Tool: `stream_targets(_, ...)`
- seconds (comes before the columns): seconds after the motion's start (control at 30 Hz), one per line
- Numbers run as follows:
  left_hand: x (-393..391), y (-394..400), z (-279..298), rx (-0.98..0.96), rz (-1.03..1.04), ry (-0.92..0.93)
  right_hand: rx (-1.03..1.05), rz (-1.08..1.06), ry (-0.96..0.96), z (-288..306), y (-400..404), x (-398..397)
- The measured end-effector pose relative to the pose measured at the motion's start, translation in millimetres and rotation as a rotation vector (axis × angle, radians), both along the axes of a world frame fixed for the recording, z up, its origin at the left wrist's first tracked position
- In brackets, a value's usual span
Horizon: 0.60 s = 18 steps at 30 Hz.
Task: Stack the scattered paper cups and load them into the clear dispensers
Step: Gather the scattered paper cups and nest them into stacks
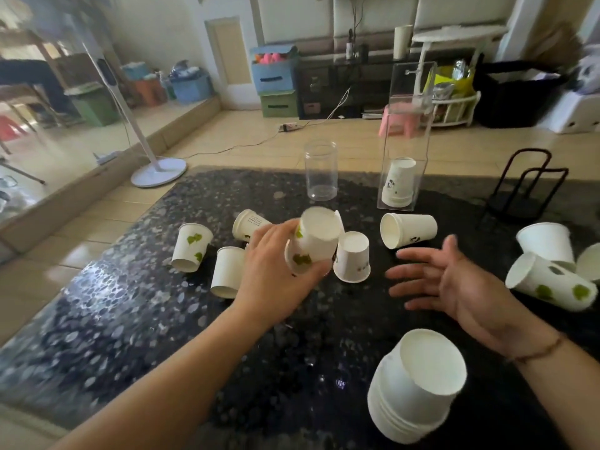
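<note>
Cups all over my dark speckled worktop (136,319): a nested stack (412,391) up front, loose ones tipped either side. Printing's too blurry to read. My left hand (276,271) has its grip wrapped around a leaf-print cup (313,243), held upside down and tilted away from me, base up. Right hand (454,280) is spread wide, holding nothing. Round dispenser (320,170) and square dispenser (406,141) stand upright behind.

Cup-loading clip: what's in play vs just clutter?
In play: cup held in the left hand; right hand; loose cups; near stack; round dispenser; square dispenser with cups inside.

Clutter: black wire rack; floor fan; pink stool.
</note>
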<state>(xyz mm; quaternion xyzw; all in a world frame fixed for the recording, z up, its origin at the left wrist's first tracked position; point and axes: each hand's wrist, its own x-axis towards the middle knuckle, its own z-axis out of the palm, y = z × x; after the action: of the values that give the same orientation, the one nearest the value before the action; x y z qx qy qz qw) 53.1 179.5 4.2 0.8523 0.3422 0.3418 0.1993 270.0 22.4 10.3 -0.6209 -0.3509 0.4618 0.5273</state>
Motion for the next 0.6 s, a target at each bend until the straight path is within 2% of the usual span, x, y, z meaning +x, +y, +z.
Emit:
stream_targets(0.1, 2.0, -34.9, 37.5, -0.394, -0.140, -0.345, 0.059, -0.111, 0.083, 29.0, -20.8, -4.6)
stream_targets(0.2, 5.4, -73.3, 66.3, -0.456, -0.312, -0.473, 0.204, -0.165, 0.046, 55.3, -49.4, -18.9)
stream_targets(0.27, 7.3, -98.4, 72.7, -0.404, -0.366, -0.422, 0.318, -0.127, -0.008, 65.5, -71.4, -35.8)
stream_targets(0.33, 8.6, -116.4, 68.9, -0.357, -0.370, -0.357, 0.341, -0.089, -0.104, 67.9, -89.1, -53.7)
stream_targets(0.47, 7.4, -137.6, 47.1, -0.313, -0.353, -0.184, 0.219, -0.061, -0.307, 55.3, -106.9, -75.7)
stream_targets(0.6, -1.4, -150.2, 19.0, -0.334, -0.317, -0.044, 0.020, 0.007, -0.348, 32.6, -117.9, -82.9)
